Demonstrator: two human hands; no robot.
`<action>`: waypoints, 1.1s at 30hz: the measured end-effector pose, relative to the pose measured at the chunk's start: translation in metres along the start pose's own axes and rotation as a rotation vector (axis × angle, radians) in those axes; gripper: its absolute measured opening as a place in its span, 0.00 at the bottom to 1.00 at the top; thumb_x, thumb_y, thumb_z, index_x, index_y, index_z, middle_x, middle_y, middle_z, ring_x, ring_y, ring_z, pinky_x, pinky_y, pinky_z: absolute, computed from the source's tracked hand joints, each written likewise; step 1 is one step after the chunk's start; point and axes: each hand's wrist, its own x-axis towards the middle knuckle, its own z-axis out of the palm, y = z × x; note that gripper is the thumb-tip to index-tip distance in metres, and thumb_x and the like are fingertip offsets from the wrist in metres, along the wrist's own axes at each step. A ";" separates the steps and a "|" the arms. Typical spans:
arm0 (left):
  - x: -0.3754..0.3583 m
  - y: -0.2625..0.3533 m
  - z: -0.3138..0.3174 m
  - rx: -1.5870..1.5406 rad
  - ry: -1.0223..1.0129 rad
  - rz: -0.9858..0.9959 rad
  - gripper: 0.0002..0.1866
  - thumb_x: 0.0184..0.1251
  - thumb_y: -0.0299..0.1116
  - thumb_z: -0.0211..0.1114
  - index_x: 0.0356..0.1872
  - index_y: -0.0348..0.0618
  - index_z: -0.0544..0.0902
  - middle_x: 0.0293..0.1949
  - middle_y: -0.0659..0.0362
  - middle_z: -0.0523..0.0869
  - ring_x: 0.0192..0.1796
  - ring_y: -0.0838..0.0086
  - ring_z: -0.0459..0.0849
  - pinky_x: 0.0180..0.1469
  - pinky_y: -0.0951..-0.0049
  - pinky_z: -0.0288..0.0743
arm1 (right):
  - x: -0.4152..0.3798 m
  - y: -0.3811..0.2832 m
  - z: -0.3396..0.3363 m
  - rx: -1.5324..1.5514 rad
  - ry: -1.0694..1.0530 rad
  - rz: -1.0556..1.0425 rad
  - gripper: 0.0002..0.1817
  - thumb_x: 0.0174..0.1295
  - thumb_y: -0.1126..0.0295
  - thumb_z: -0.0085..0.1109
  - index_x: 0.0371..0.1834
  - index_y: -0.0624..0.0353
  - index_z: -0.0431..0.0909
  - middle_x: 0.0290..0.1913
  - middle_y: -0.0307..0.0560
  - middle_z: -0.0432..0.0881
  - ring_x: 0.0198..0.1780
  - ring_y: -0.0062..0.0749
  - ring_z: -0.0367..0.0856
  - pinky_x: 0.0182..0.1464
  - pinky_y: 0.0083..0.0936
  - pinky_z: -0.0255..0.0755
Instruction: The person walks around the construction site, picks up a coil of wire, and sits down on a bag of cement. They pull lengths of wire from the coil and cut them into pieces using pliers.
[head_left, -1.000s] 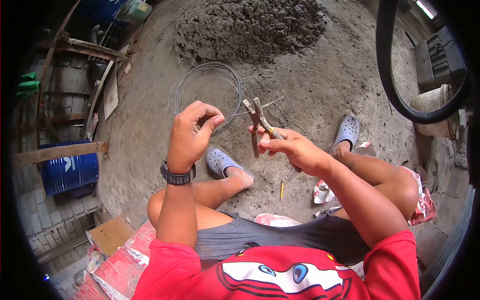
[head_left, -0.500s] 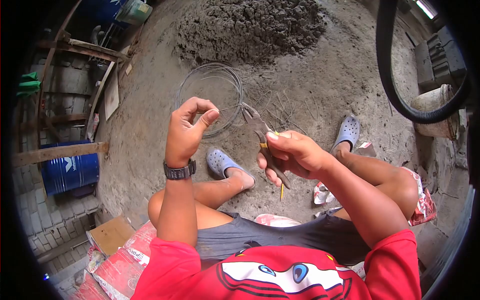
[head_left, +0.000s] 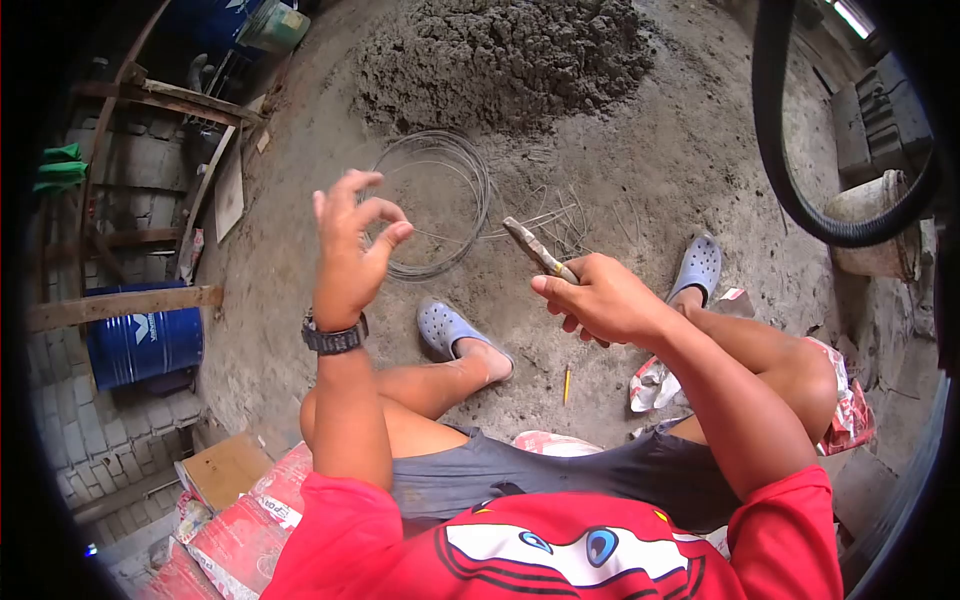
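My left hand, with a dark watch on the wrist, is raised at the left, its thumb and index finger pinched together and the other fingers lifted. A thin wire seems to run from that pinch towards the right. My right hand is closed around the pliers, whose jaws point up and left. Behind the hands a coil of wire lies on the ground, with loose cut wires to its right.
A heap of wet mortar lies beyond the coil. A yellow pencil is on the ground between my feet. Blue drum and wooden beam stand left; a bucket and hanging black hose are right.
My left hand has moved left and spread its outer fingers. The pliers have turned and shifted right, away from my left hand, and my right hand now covers their handles.
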 end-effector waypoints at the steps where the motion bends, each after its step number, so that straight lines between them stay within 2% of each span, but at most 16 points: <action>1: 0.000 -0.001 -0.005 -0.001 0.000 0.003 0.07 0.63 0.32 0.78 0.36 0.45 0.88 0.61 0.54 0.87 0.70 0.55 0.80 0.80 0.50 0.61 | 0.008 0.011 0.003 0.002 0.002 0.000 0.25 0.78 0.53 0.60 0.32 0.65 0.84 0.22 0.42 0.79 0.24 0.29 0.79 0.32 0.38 0.75; 4: 0.000 -0.005 -0.018 -0.340 -0.049 -0.133 0.08 0.65 0.32 0.79 0.40 0.45 0.88 0.73 0.49 0.80 0.83 0.51 0.67 0.82 0.52 0.59 | 0.025 0.043 0.007 -0.001 0.028 -0.029 0.19 0.75 0.57 0.64 0.34 0.64 0.83 0.25 0.41 0.79 0.27 0.30 0.79 0.33 0.38 0.75; 6: -0.001 -0.018 -0.016 -0.431 -0.062 -0.109 0.09 0.67 0.34 0.79 0.42 0.45 0.88 0.74 0.49 0.79 0.83 0.53 0.67 0.82 0.53 0.59 | 0.027 0.051 0.012 0.434 -0.062 0.238 0.14 0.74 0.58 0.68 0.43 0.59 0.87 0.40 0.41 0.85 0.45 0.28 0.84 0.44 0.36 0.81; 8: -0.002 -0.025 -0.016 -0.519 -0.076 -0.090 0.10 0.70 0.36 0.78 0.45 0.45 0.88 0.75 0.49 0.79 0.83 0.54 0.67 0.82 0.54 0.59 | 0.027 0.060 0.026 0.589 -0.060 0.244 0.12 0.72 0.61 0.68 0.42 0.61 0.85 0.38 0.41 0.80 0.41 0.30 0.80 0.40 0.38 0.79; 13: 0.006 -0.042 -0.016 -1.022 0.268 -0.161 0.13 0.77 0.39 0.74 0.52 0.44 0.86 0.75 0.48 0.79 0.80 0.59 0.72 0.82 0.53 0.60 | 0.025 0.062 0.042 0.664 -0.120 0.272 0.11 0.70 0.63 0.67 0.39 0.59 0.83 0.38 0.40 0.75 0.37 0.31 0.75 0.36 0.34 0.71; 14: 0.009 -0.044 -0.019 -1.032 0.348 -0.123 0.12 0.81 0.37 0.69 0.56 0.45 0.84 0.74 0.46 0.80 0.80 0.58 0.73 0.85 0.50 0.56 | 0.025 0.060 0.041 0.610 -0.146 0.281 0.13 0.75 0.62 0.62 0.49 0.60 0.88 0.44 0.40 0.85 0.42 0.31 0.86 0.45 0.36 0.81; 17: 0.019 -0.052 -0.045 -1.078 0.609 -0.037 0.12 0.84 0.38 0.64 0.58 0.44 0.82 0.73 0.44 0.80 0.79 0.58 0.74 0.86 0.47 0.55 | 0.021 0.050 0.042 0.627 -0.166 0.211 0.14 0.76 0.61 0.61 0.50 0.60 0.88 0.46 0.41 0.87 0.46 0.33 0.88 0.48 0.36 0.82; 22: 0.050 -0.083 -0.107 -1.082 1.049 -0.105 0.13 0.90 0.43 0.51 0.50 0.45 0.77 0.57 0.46 0.87 0.67 0.54 0.83 0.80 0.38 0.64 | 0.012 0.025 0.017 0.800 -0.052 0.062 0.15 0.77 0.62 0.58 0.55 0.60 0.86 0.51 0.44 0.90 0.51 0.37 0.91 0.54 0.37 0.85; 24: 0.070 -0.126 -0.141 -1.526 1.460 -0.249 0.16 0.89 0.39 0.46 0.38 0.46 0.75 0.38 0.52 0.84 0.50 0.57 0.86 0.72 0.34 0.73 | 0.007 0.014 0.000 0.834 0.014 -0.013 0.15 0.78 0.61 0.56 0.56 0.58 0.84 0.52 0.44 0.90 0.50 0.36 0.92 0.53 0.37 0.86; 25: 0.080 -0.187 -0.169 -1.731 1.459 -0.407 0.17 0.83 0.30 0.44 0.27 0.47 0.71 0.24 0.58 0.75 0.34 0.62 0.82 0.61 0.39 0.81 | 0.003 0.006 -0.007 0.863 0.053 -0.035 0.15 0.79 0.61 0.55 0.57 0.57 0.83 0.52 0.44 0.91 0.50 0.36 0.92 0.52 0.36 0.86; 26: 0.098 -0.221 -0.191 -1.733 1.459 -0.399 0.17 0.83 0.30 0.44 0.27 0.47 0.71 0.24 0.58 0.75 0.34 0.62 0.82 0.61 0.39 0.81 | 0.001 0.000 -0.013 0.895 0.107 -0.050 0.14 0.80 0.60 0.53 0.55 0.56 0.81 0.52 0.43 0.91 0.50 0.35 0.92 0.49 0.37 0.86; 28: 0.135 -0.246 -0.227 -1.974 0.849 -0.179 0.21 0.78 0.28 0.46 0.18 0.52 0.62 0.15 0.67 0.57 0.19 0.77 0.61 0.25 0.69 0.64 | -0.004 -0.005 -0.027 0.891 0.163 -0.097 0.13 0.79 0.60 0.53 0.53 0.55 0.81 0.52 0.44 0.91 0.49 0.34 0.92 0.48 0.36 0.86; 29: 0.156 -0.182 -0.243 -1.837 0.636 -0.186 0.23 0.86 0.35 0.46 0.21 0.51 0.62 0.16 0.67 0.54 0.20 0.77 0.58 0.25 0.73 0.57 | -0.004 -0.006 -0.033 0.891 0.192 -0.114 0.13 0.79 0.60 0.54 0.53 0.55 0.81 0.53 0.44 0.91 0.48 0.34 0.92 0.48 0.36 0.86; 30: 0.170 -0.142 -0.248 -1.791 0.259 -0.002 0.22 0.91 0.39 0.45 0.28 0.44 0.69 0.19 0.67 0.56 0.21 0.78 0.56 0.25 0.75 0.55 | -0.005 -0.005 -0.038 0.894 0.193 -0.114 0.13 0.79 0.60 0.54 0.53 0.55 0.81 0.53 0.44 0.91 0.48 0.34 0.92 0.48 0.36 0.86; 32: 0.178 -0.033 -0.221 -1.418 0.178 -0.127 0.21 0.93 0.39 0.49 0.64 0.26 0.75 0.25 0.69 0.62 0.22 0.83 0.57 0.23 0.80 0.55 | -0.004 -0.004 -0.042 0.829 0.264 -0.126 0.12 0.79 0.60 0.55 0.52 0.55 0.82 0.52 0.44 0.91 0.48 0.35 0.91 0.48 0.36 0.85; 33: 0.168 0.004 -0.197 -1.172 0.092 -0.225 0.22 0.93 0.41 0.50 0.67 0.32 0.79 0.27 0.70 0.66 0.23 0.86 0.60 0.23 0.82 0.56 | -0.004 -0.004 -0.041 0.831 0.260 -0.126 0.12 0.79 0.60 0.55 0.52 0.55 0.82 0.52 0.44 0.91 0.48 0.35 0.91 0.48 0.36 0.85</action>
